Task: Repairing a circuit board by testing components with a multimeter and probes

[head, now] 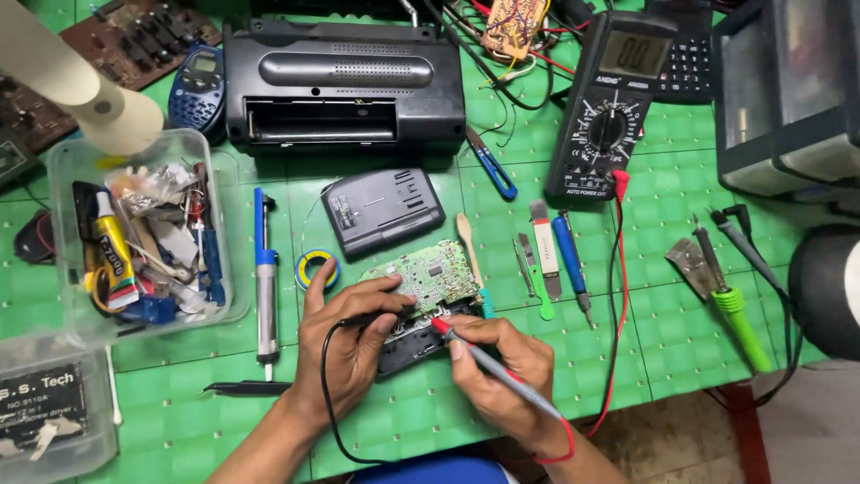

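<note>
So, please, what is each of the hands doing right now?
Left hand: closed, holding thin black multimeter probe against green circuit board.
Right hand: closed, holding grey red-tipped probe.

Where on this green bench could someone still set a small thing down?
Bare mat lies between the red lead and the green-handled tool, and below the black tweezers beside the left hand. Around the circuit board and right hand it is crowded.

Bright even overhead light, soft short shadows, sharp centre, slight wide-angle bend + blur at edges.
</note>
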